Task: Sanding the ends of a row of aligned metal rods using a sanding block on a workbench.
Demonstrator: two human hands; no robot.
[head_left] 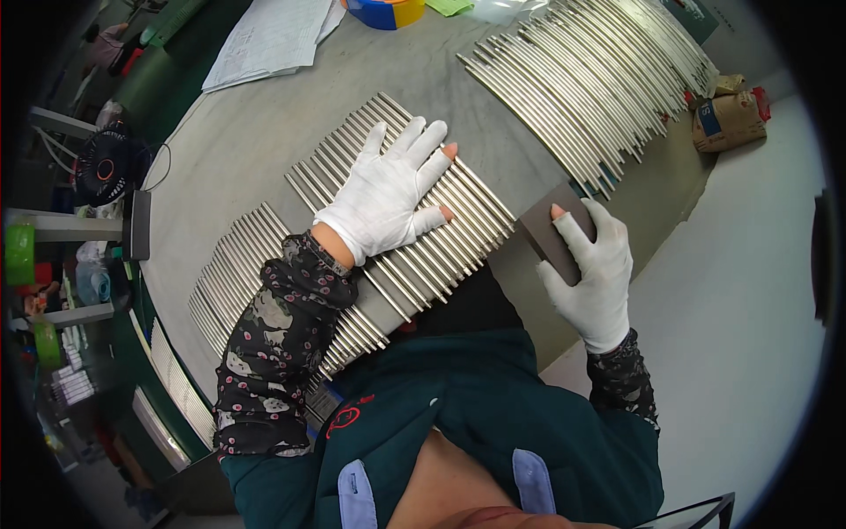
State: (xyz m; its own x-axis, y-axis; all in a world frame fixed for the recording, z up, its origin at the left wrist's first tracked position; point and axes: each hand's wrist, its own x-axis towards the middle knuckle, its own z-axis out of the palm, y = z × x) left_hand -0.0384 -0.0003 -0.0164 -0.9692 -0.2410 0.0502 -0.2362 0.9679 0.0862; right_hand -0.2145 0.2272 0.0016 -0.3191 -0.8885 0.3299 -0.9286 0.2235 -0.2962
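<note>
My left hand (pixel 388 194) wears a white glove with two bare fingertips. It lies flat with fingers spread on a row of thin silvery metal rods (pixel 471 216), pressing on them from above. My right hand (pixel 601 278), gloved the same way, grips a dark grey-brown rectangular block (pixel 539 227), which looks like a sanding block. The block is beside the right-hand ends of the rods; whether it touches them I cannot tell. Another row of rods (pixel 233 278) lies left of my left hand, partly under my forearm.
A large batch of rods (pixel 582 79) covers the table's far right. Papers (pixel 273 40) and a blue and yellow round object (pixel 385 12) sit at the back of the grey table (pixel 423 75). A fan (pixel 104 167) stands at the left; a brown bag (pixel 730 120) is at the right.
</note>
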